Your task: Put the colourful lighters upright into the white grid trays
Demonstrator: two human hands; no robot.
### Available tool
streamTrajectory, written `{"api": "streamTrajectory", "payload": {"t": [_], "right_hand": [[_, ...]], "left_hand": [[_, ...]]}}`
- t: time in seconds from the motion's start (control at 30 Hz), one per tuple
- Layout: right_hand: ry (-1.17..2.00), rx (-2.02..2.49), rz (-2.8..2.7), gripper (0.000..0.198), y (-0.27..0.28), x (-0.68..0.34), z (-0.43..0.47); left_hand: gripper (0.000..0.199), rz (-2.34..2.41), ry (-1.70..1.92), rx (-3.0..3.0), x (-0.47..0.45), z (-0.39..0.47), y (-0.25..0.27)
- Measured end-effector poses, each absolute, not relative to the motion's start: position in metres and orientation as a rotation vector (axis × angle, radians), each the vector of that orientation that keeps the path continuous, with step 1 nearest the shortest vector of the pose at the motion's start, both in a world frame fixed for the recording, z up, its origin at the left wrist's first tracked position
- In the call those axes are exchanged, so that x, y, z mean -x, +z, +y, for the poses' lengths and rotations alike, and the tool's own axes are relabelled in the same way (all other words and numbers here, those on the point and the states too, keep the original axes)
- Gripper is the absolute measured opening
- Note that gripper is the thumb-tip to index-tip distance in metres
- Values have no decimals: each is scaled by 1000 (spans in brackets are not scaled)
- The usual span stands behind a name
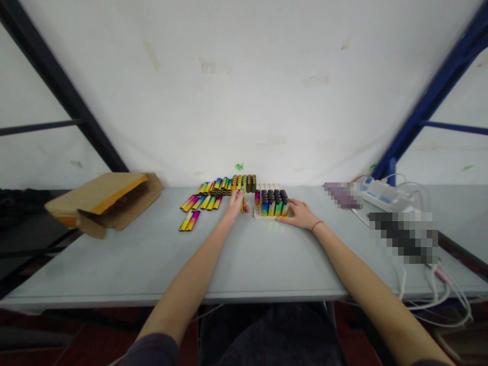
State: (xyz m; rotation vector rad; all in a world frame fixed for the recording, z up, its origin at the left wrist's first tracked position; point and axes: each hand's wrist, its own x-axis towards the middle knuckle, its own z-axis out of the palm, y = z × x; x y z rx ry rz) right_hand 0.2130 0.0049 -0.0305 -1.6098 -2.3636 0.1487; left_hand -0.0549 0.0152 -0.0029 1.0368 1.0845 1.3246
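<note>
A white tray [258,214] holds rows of upright lighters [275,203] with dark tops and rainbow bodies; slots at its left and back are bare. My right hand [302,214] grips the tray's right side, thumb at the front corner and fingers behind. Just left of the tray, my left hand [235,203] is closed around a yellow-green lighter [242,204], mostly hidden by the fingers. Behind that hand stands a block of gold-ended upright pieces [244,182]. Loose multicoloured lighter-shaped pieces [208,202] lie in groups to the left, with a separate pair [189,221] nearer me.
An open brown cardboard box [102,198] lies at the left of the grey table [267,264]. On the right are a white power strip [385,195], blurred-out items [400,236] and loose white cables [453,300]. A wall and slanted metal posts bound the table.
</note>
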Motion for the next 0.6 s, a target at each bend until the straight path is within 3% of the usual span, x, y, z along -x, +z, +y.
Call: {"api": "streamTrajectory", "payload": {"t": [0.27,0.6], "right_hand": [[159,1592,-2359,71,-30,-214,6],[164,1604,-2349,72,-29,-213,4]], "left_hand": [[57,1086,1272,-935,50,15,-1],[43,1171,1373,-845,45,12,-2]]}}
